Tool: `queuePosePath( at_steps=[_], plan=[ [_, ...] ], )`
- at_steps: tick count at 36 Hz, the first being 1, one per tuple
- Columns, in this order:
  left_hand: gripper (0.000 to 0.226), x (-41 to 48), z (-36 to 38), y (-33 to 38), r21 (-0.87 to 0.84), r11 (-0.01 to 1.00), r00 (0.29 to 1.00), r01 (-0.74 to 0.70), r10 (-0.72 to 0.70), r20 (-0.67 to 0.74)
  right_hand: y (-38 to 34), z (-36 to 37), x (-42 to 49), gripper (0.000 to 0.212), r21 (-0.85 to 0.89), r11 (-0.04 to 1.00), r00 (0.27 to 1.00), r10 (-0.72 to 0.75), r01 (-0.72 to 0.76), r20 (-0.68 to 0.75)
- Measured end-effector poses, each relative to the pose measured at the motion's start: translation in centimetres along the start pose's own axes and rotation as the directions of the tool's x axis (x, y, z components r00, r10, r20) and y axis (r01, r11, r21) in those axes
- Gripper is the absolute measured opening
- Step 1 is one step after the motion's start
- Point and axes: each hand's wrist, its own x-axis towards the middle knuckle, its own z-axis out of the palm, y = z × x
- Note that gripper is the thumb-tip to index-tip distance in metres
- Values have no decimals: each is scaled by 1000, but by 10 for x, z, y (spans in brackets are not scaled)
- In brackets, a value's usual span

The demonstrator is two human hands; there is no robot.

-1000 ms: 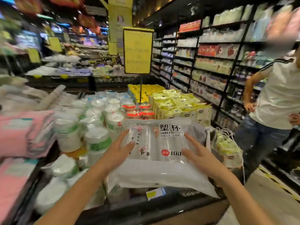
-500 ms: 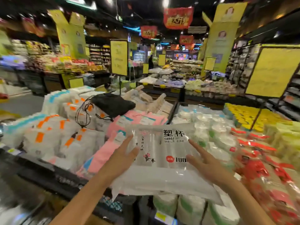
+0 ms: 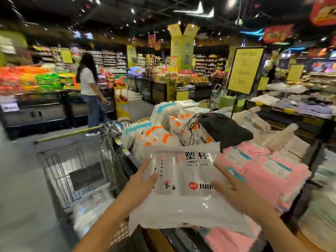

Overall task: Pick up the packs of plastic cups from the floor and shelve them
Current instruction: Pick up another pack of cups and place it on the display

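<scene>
Pack (image 3: pixel 183 179) over supermarket table (image 3: pixel 123 148), trolley (image 3: pixel 78 166) beside

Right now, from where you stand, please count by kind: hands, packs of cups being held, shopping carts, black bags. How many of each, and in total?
Hands: 2, the left hand and the right hand, fingers straight against the pack's sides
Held pack of cups: 1
Shopping cart: 1
Black bag: 1
Total: 5

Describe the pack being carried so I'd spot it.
Find the display table heaped with pink packs beside the wire cart. Over its near edge, left hand and right hand hold a pack of cups. It alone is clear, with black characters.
</scene>
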Motion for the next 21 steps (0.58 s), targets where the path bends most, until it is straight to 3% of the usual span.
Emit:
queuePosePath(
  at_steps=[10, 15, 21],
  plan=[
    [62, 19, -42, -22, 9, 995, 950, 101, -94, -298, -20, 51, 141, 61, 5, 954, 937, -296, 301, 185],
    [61, 16, -62, -32, 13, 984, 887, 180, -157, -435, -39, 86, 191, 61, 117, 924, 862, -383, 365, 332],
    [60, 14, -92, -62, -44, 969, 815, 243, -229, -533, -64, 138, 222, 62, 177, 900, 808, -435, 397, 398]
  ],
)
